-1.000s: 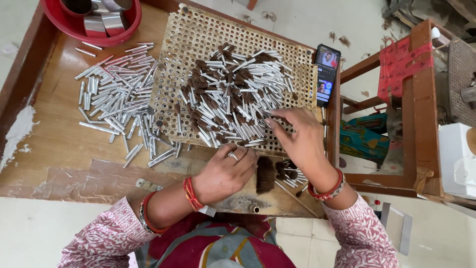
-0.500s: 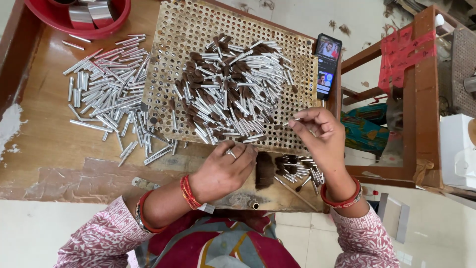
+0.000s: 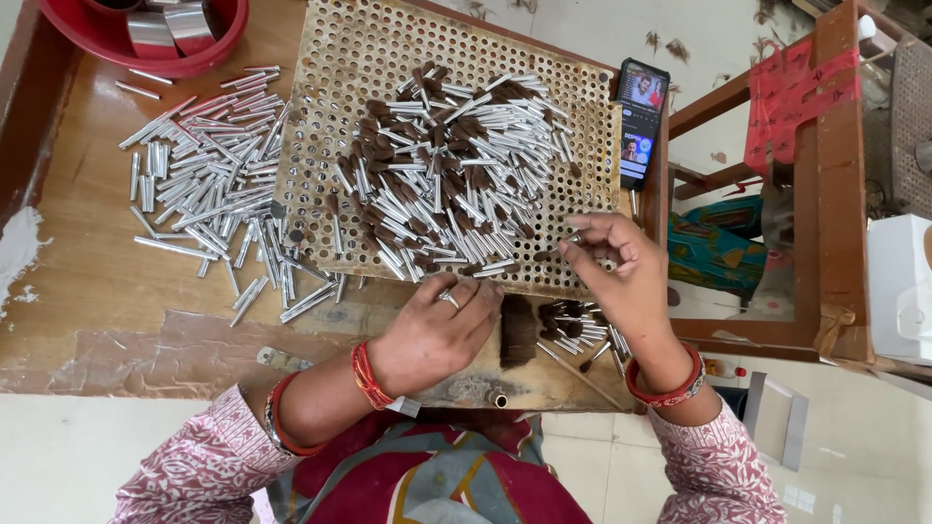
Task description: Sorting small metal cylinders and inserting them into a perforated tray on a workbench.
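- The left hand point(image 3: 439, 328) lies palm-down at lower centre of the frame, on the near edge of the wooden table point(image 3: 87, 262). Its fingers are loosely curled and point right, their tips touching a dark tuft of bristles point(image 3: 519, 330); whether they pinch anything cannot be told. A ring sits on one finger, and red bangles circle the wrist.
- The right hand point(image 3: 621, 277) is raised at right of centre over the near right corner of the perforated board point(image 3: 369, 49). Its thumb and forefinger are pinched together on a thin metal tube point(image 3: 571, 239), and the other fingers are curled in. A red bangle sits on this wrist too.
- A heap of brush-tipped tubes point(image 3: 447, 184), silver with dark brown tufts at one end, lies criss-crossed on the middle of the board.
- A spread of plain silver tubes point(image 3: 209, 184) lies on the bare wood at left of the board.
- A smaller cluster of tufted tubes point(image 3: 578, 325) lies under the right wrist, just right of the bristle tuft.
- A red bowl point(image 3: 146, 49) holding shiny metal strips sits at upper left.
- A phone point(image 3: 641, 121) with a lit screen stands at the board's upper right edge.
- A red cloth point(image 3: 796, 92) hangs over a wooden frame at upper right.
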